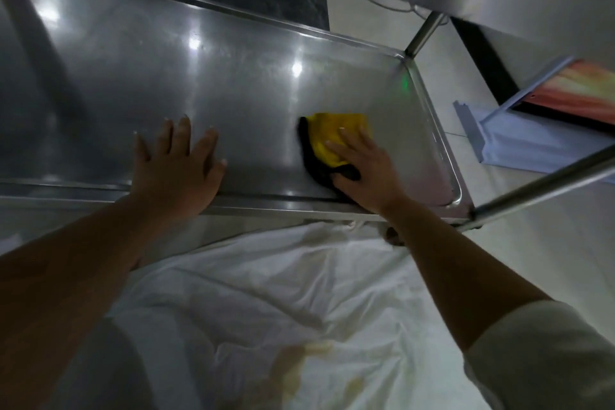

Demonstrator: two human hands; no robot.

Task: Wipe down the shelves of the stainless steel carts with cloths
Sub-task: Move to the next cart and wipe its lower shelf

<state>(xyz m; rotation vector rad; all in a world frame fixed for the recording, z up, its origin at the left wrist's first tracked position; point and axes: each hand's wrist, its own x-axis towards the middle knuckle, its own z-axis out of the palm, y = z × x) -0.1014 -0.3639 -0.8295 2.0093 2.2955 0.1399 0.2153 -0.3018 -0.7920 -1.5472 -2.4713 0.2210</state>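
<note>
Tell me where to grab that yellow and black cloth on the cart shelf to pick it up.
Probably best to pinch the yellow cloth at its far bunched edge, coming from above. It lies flat on the shelf under the right hand, whose straight fingers cover the near half; the far yellow part is free.

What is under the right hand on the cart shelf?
A yellow and black cloth lies under the right hand, pressed flat on the shelf. The cloth's part beneath the palm is hidden.
</note>
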